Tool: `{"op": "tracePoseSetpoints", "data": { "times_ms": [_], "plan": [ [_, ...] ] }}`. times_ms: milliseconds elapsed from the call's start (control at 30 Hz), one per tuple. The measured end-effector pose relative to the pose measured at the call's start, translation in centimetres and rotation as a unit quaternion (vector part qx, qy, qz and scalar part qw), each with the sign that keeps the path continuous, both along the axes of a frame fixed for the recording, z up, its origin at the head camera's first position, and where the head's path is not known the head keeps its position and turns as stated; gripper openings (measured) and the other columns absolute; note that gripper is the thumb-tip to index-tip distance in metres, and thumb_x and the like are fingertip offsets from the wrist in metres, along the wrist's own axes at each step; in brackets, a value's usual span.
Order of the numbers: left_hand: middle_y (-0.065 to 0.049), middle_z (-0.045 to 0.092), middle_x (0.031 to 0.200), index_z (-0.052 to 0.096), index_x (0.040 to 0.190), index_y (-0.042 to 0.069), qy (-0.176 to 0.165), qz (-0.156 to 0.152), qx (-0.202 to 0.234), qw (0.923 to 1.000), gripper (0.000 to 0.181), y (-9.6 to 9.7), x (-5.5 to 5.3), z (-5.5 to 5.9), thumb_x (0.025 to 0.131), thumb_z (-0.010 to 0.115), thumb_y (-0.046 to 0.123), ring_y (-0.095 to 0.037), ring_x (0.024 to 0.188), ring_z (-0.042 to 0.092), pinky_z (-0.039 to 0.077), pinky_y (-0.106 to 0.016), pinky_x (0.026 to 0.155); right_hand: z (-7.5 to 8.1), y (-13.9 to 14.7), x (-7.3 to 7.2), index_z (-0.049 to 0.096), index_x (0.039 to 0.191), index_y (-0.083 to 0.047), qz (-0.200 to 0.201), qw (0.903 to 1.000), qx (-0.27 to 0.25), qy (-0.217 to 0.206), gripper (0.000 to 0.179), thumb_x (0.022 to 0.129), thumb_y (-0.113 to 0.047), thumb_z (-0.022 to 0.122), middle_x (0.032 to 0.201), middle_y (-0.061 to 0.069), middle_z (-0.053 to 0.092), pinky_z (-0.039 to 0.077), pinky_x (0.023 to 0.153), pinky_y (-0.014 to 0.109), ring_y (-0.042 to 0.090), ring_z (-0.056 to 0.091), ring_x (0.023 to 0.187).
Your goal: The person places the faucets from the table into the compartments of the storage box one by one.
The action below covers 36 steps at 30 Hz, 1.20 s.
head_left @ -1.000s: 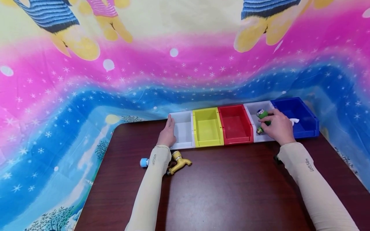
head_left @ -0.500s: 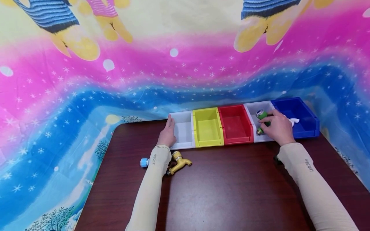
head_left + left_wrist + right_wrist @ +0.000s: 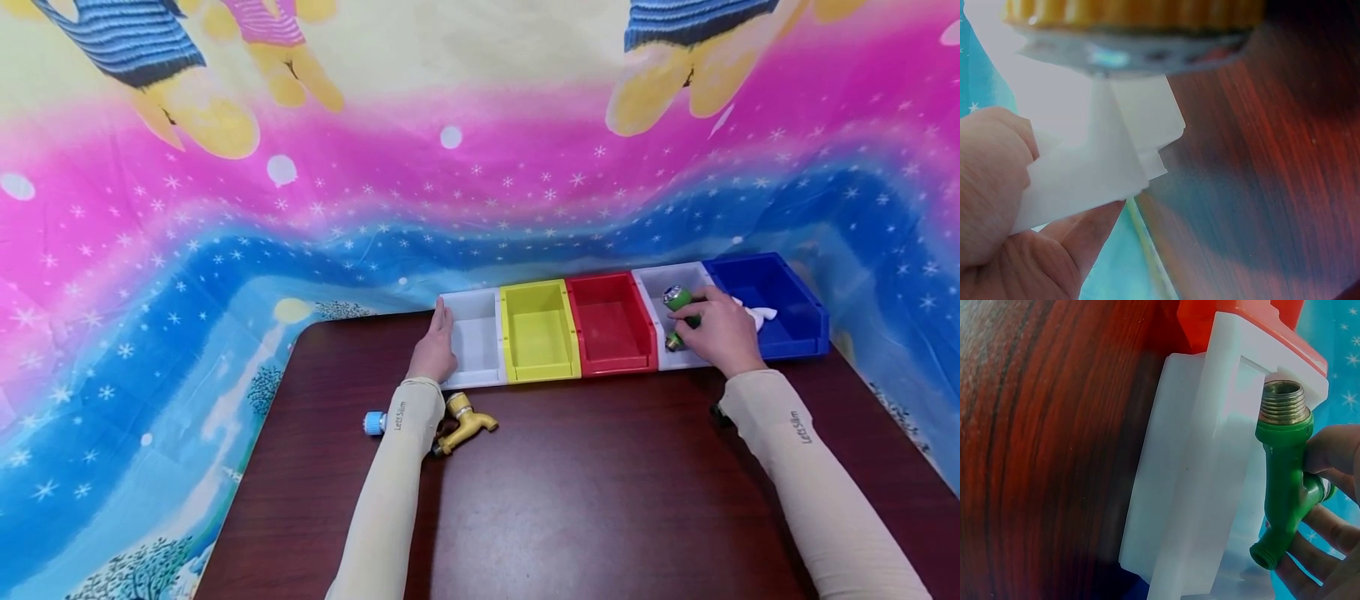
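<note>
With my right hand (image 3: 724, 335) I hold a green tap (image 3: 693, 317) over the right-hand white bin (image 3: 663, 278). Its threaded metal inlet (image 3: 1283, 403) and spout (image 3: 1267, 549) show in the right wrist view, with my fingers behind the body. My left hand (image 3: 432, 350) is at the left end of the row, gripping the wall of the other white bin (image 3: 476, 333) between thumb and fingers. Just right of my left sleeve lies a gold-coloured tap (image 3: 467, 429). A light blue ribbed knob (image 3: 373, 422) shows left of that sleeve, the rest hidden.
Between the white bins stand a yellow bin (image 3: 538, 329) and a red bin (image 3: 611, 325). At the right end is a blue bin (image 3: 795, 343), where a white spout (image 3: 763, 315) shows beside my hand. A dark object (image 3: 720, 414) peeks out by my right sleeve.
My right hand and the green tap have shifted very slightly to the left, and a little more of the white object behind shows. The left hand keeps its place.
</note>
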<state>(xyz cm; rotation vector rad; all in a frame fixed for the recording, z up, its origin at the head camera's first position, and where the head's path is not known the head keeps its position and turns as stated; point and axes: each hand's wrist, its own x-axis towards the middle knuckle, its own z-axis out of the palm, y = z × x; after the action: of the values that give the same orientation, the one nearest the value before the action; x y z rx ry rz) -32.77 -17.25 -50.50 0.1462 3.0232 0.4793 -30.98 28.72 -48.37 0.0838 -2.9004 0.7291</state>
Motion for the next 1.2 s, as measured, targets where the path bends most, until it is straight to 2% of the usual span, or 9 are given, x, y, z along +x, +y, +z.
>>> {"op": "tracePoseSetpoints", "data": {
  "times_ms": [533,700,867,1033,1200],
  "plan": [
    [0.0,-0.016,0.175,0.009,0.167,0.008,-0.004,-0.004,-0.003,1.0,0.089,-0.3,-0.2,-0.4,0.094,0.055,-0.011,-0.019,0.058,0.053,0.047,-0.029,0.059,-0.1,0.1,-0.4,0.079,0.117,-0.002,0.014,0.9996,0.002,-0.025,0.028,0.095,-0.018,0.07,0.138,0.028,0.05,0.039,0.102,0.074,0.052,0.046,0.124],
    [0.002,-0.017,0.175,0.008,0.167,0.009,-0.006,-0.003,0.005,1.0,0.091,-0.1,-0.2,-0.3,0.093,0.055,-0.013,-0.019,0.057,0.052,0.046,-0.029,0.058,-0.7,0.0,-0.6,0.079,0.116,-0.002,0.009,0.9994,0.003,-0.034,0.027,0.094,-0.018,0.071,0.136,0.025,0.052,0.042,0.102,0.071,0.05,0.048,0.122],
    [-0.001,-0.013,0.176,0.011,0.167,0.007,0.006,-0.013,0.01,0.9998,0.09,0.0,0.1,-0.2,0.091,0.055,-0.014,-0.02,0.057,0.052,0.046,-0.029,0.058,-1.3,0.3,-0.5,0.08,0.113,-0.002,0.01,0.9985,0.006,-0.054,0.026,0.094,-0.016,0.069,0.139,0.025,0.051,0.041,0.103,0.072,0.05,0.047,0.125],
    [-0.004,-0.008,0.176,0.014,0.166,0.004,0.024,-0.016,0.004,0.9996,0.089,-0.1,0.3,-0.1,0.09,0.057,-0.013,-0.019,0.057,0.052,0.046,-0.029,0.058,-1.3,0.3,-0.7,0.08,0.113,-0.002,0.02,0.9983,0.012,-0.053,0.025,0.095,-0.015,0.069,0.141,0.026,0.05,0.039,0.105,0.072,0.051,0.046,0.126],
    [-0.003,-0.009,0.176,0.014,0.166,0.005,0.023,-0.012,0.006,0.9996,0.089,-0.1,0.3,0.1,0.091,0.057,-0.013,-0.019,0.056,0.052,0.046,-0.029,0.058,-1.1,0.3,-1.2,0.08,0.113,-0.003,0.021,0.9975,0.019,-0.064,0.026,0.095,-0.016,0.068,0.142,0.027,0.049,0.039,0.105,0.073,0.053,0.045,0.126]
  ]
}}
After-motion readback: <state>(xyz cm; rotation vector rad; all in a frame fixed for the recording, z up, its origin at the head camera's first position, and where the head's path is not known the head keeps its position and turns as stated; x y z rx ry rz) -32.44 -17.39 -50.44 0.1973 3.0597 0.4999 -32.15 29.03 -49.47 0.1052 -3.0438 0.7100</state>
